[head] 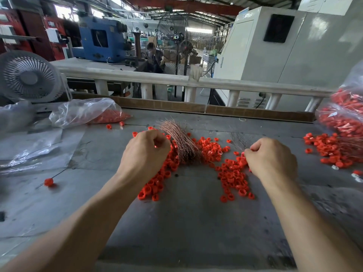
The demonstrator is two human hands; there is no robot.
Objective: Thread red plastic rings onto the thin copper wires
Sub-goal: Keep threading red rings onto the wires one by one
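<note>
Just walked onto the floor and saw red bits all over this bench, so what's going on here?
A person is threading red plastic rings onto thin copper wires at a grey table. The left hand is curled beside the bundle of copper wires; what it holds is hidden. The right hand pinches a ring at its fingertips, with thin wires just beyond. One threaded wire lies at the left, and bags of rings sit at both sides.

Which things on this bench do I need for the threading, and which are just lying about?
For the job:
- copper wire bundle
- loose red rings
- left hand
- right hand

Lying about:
- desk fan
- empty plastic sheet
- ring already on a wire
</note>
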